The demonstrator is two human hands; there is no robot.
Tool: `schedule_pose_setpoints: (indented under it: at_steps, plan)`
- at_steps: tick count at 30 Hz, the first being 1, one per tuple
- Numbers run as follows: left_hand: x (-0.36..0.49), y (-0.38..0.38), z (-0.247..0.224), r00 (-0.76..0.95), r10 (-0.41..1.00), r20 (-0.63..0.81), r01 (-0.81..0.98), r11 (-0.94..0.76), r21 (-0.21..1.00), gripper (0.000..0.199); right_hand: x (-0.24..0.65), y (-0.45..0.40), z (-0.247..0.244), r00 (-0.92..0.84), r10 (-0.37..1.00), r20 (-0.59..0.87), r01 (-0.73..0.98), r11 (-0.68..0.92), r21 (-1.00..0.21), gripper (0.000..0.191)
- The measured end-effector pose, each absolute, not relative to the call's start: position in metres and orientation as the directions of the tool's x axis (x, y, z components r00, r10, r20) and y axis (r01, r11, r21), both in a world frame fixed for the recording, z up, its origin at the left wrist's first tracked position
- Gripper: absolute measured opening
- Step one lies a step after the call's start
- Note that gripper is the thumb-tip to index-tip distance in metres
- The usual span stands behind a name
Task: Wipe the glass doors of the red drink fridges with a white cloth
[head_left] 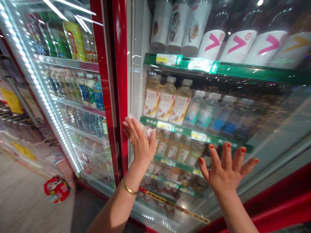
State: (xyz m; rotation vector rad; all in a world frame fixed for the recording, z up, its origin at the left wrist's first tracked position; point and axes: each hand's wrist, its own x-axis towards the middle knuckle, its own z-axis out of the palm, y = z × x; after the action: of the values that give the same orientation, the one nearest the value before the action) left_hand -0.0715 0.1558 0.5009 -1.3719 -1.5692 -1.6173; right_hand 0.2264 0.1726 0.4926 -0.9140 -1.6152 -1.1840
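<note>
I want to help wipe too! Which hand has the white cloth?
The left hand, the one with the gold bangle, presses the white cloth against the glass door. The right hand is spread open and holds nothing.

The white wipe [145, 129] is a soft, crumpled sheet, held flat under the left hand [139, 139] against the glass door [264, 126] of the drinks cooler. Its edges show above the fingers, toward the thumb side. The pane stands upright and closed, with the grip just beside the red door frame [120, 97]. The right hand [227, 171] is open with fingers spread, at the pane and well right of the grip.
</note>
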Motion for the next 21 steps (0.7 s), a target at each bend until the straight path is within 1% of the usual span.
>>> schedule_pose_setpoints:
  at_steps: [1,3,5,6,7,8,9,10,12,13,14,15,16,17,19,20,21]
  plan:
    - [-0.059,0.157,0.510,-0.303,0.276,0.912,0.894,-0.251,0.372,0.095,0.226,0.172,0.493,-0.320,0.050,0.946,0.917,0.266,0.296,0.077]
    - [-0.031,0.156,0.506,-0.103,0.270,0.957,0.933,-0.308,0.187,0.097,0.227,0.172,0.493,-0.328,0.051,0.943,0.915,0.267,0.304,0.076]
    - [-0.019,0.151,0.479,0.079,0.264,0.961,0.947,-0.321,0.010,0.096,0.227,0.172,0.492,-0.322,0.055,0.945,0.917,0.265,0.297,0.077]
    - [-0.021,0.147,0.464,0.114,0.266,0.957,0.953,-0.300,-0.031,0.094,0.227,0.172,0.492,-0.313,0.058,0.948,0.921,0.264,0.287,0.078]
    - [-0.029,0.145,0.451,0.106,0.277,0.955,0.963,-0.266,-0.030,0.093,0.227,0.172,0.491,-0.302,0.063,0.951,0.924,0.265,0.276,0.080]
    - [-0.041,0.143,0.444,0.059,0.293,0.954,0.974,-0.228,0.010,0.092,0.226,0.172,0.490,-0.291,0.067,0.954,0.927,0.267,0.264,0.081]
    - [-0.054,0.143,0.444,-0.011,0.302,0.953,0.978,-0.197,0.074,0.093,0.226,0.173,0.489,-0.281,0.071,0.957,0.929,0.270,0.253,0.083]
    - [-0.066,0.145,0.452,-0.092,0.304,0.948,0.972,-0.181,0.152,0.095,0.225,0.173,0.488,-0.273,0.073,0.959,0.931,0.272,0.244,0.084]
    - [-0.075,0.149,0.482,-0.227,0.293,0.929,0.938,-0.192,0.290,0.097,0.224,0.174,0.487,-0.262,0.079,0.962,0.934,0.270,0.232,0.087]
    - [-0.070,0.152,0.499,-0.258,0.285,0.923,0.923,-0.210,0.323,0.098,0.223,0.174,0.487,-0.261,0.081,0.962,0.936,0.267,0.232,0.088]
    - [-0.060,0.154,0.512,-0.257,0.287,0.923,0.918,-0.227,0.326,0.098,0.223,0.174,0.487,-0.262,0.085,0.961,0.936,0.263,0.232,0.088]
    - [-0.046,0.155,0.518,-0.216,0.300,0.929,0.924,-0.245,0.294,0.099,0.223,0.173,0.488,-0.264,0.090,0.960,0.937,0.261,0.234,0.088]
    - [-0.031,0.154,0.517,-0.143,0.316,0.938,0.937,-0.263,0.231,0.099,0.223,0.173,0.488,-0.268,0.091,0.959,0.936,0.260,0.237,0.088]
    - [-0.017,0.152,0.509,-0.047,0.329,0.943,0.948,-0.283,0.146,0.098,0.222,0.172,0.489,-0.271,0.092,0.958,0.936,0.260,0.239,0.088]
    - [-0.002,0.144,0.475,0.115,0.342,0.932,0.954,-0.298,-0.008,0.094,0.221,0.170,0.491,-0.274,0.088,0.958,0.933,0.264,0.243,0.088]
    - [-0.002,0.140,0.456,0.151,0.338,0.929,0.957,-0.286,-0.051,0.091,0.220,0.169,0.492,-0.277,0.082,0.957,0.931,0.270,0.246,0.088]
    - [-0.008,0.138,0.440,0.124,0.343,0.931,0.969,-0.243,-0.040,0.090,0.219,0.168,0.494,-0.280,0.075,0.957,0.928,0.278,0.250,0.088]
